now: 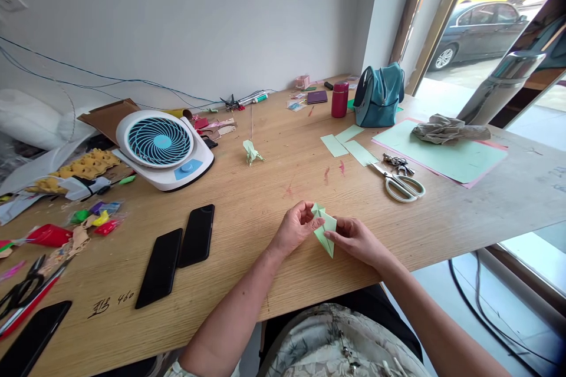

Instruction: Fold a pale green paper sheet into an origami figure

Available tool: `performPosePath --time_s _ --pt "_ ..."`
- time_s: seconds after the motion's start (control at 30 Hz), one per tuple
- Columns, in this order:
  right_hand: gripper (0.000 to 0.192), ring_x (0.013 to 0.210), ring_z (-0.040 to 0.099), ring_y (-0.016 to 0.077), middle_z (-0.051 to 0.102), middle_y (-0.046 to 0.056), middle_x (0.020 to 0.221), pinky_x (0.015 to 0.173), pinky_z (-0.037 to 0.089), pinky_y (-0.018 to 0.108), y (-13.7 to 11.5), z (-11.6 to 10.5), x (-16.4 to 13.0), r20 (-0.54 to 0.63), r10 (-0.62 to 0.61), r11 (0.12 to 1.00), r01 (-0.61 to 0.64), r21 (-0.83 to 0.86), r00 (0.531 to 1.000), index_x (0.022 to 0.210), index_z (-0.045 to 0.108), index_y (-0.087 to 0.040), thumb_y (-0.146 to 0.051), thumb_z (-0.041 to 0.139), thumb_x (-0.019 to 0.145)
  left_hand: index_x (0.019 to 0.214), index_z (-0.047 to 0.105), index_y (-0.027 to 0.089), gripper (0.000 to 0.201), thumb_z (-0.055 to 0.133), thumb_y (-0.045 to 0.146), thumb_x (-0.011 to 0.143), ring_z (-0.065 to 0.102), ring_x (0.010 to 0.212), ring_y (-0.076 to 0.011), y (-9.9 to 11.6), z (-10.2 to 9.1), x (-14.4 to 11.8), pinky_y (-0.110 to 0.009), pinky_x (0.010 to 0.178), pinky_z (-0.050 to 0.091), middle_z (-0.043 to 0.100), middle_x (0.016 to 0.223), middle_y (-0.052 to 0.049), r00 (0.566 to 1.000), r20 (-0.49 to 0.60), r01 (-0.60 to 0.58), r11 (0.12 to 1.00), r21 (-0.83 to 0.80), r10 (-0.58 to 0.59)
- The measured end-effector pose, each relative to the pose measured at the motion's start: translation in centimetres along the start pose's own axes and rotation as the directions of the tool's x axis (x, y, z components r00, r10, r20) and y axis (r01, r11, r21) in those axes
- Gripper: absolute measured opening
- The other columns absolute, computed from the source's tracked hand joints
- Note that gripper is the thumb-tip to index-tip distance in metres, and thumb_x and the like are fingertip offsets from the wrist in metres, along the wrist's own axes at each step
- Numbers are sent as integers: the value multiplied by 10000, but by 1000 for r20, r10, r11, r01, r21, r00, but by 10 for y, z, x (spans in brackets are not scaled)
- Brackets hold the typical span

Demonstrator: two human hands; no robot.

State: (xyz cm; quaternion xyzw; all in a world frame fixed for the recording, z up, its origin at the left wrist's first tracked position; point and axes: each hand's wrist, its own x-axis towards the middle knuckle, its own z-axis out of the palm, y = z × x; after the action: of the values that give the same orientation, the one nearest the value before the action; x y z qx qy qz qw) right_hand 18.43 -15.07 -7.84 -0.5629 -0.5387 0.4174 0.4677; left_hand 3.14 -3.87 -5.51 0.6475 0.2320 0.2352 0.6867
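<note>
Between my hands, over the front part of the table, is a folded piece of light green paper [326, 228] with a pointed lower end and visible crease lines. My left hand [297, 225] pinches its upper left side, the thumb lying across the front. On the right edge, my right hand [354, 238] grips it with the thumb in front and the fingers behind. Farther back stands a folded green paper figure [251, 152]. Several cut strips of green paper [335, 145] lie beyond my hands, near the white-handled scissors [401, 186].
A white fan [161, 144] and two black phones [159, 268] are on the left. Toward the right lie keys [399, 162], green sheets [464, 156] with crumpled cloth or paper [448, 129], a teal bag [381, 97] and a red flask [339, 100]. The table's front edge runs below my hands.
</note>
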Motion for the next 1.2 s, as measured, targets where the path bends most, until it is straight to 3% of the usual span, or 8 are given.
performPosePath --time_s 0.13,0.27,0.43,0.63,0.8,0.97,1.07,1.2 --pt "427 627 465 132 544 -7 682 570 395 252 1 1 2 -98 9 997 -2 79 995 760 582 -161 -580 641 817 1075 587 160 490 764 473 742 609 742 -135 4 -2 -1 -226 624 479 653 904 -48 998 25 62 998 27 -63" --pt "431 669 514 159 586 13 727 606 435 276 -3 -1 2 -129 20 991 -2 136 991 795 604 -170 -599 647 806 1090 573 168 395 732 332 768 604 745 -129 10 -3 -3 -242 655 503 637 890 -30 996 19 88 996 19 -89" --pt "362 615 523 135 556 -14 705 590 441 275 -4 -3 3 -140 5 973 27 227 990 810 571 -188 -539 656 832 1110 568 160 342 658 171 780 617 813 -130 5 -4 -1 -247 761 486 661 918 -42 999 27 -23 999 39 22" --pt "553 595 559 137 584 -33 768 551 495 281 -4 -1 4 -174 20 942 41 334 984 1251 393 -244 -486 667 836 1220 514 190 425 599 118 811 634 834 -129 0 -1 -2 -236 763 499 638 972 -44 993 15 -118 983 143 117" --pt "577 560 584 143 597 -38 739 526 499 277 3 1 4 -183 38 970 8 243 982 1320 341 -248 -405 641 853 1202 541 220 399 576 100 823 618 753 -94 4 5 -7 -212 693 499 581 1166 -73 976 -47 -188 937 293 211" --pt "777 569 551 114 590 -19 873 504 473 246 6 4 5 -272 0 979 55 195 962 1459 219 -269 -352 656 822 1083 689 220 284 533 117 869 602 1038 -201 11 8 -8 -272 837 508 624 1117 -92 938 37 -326 838 438 346" --pt "872 570 516 84 535 -30 910 522 463 225 3 6 4 -306 -32 974 98 203 951 1520 129 -300 -334 653 825 1133 687 208 272 559 187 893 605 1042 -219 14 7 -9 -299 861 509 636 1124 -105 946 67 -315 852 418 316" --pt "770 606 506 97 545 -23 878 555 465 227 -2 5 3 -314 -42 981 98 166 948 1509 212 -278 -337 621 859 1294 609 189 412 597 272 891 603 1065 -236 20 5 -12 -316 872 522 609 1201 -133 953 194 -285 901 328 231"
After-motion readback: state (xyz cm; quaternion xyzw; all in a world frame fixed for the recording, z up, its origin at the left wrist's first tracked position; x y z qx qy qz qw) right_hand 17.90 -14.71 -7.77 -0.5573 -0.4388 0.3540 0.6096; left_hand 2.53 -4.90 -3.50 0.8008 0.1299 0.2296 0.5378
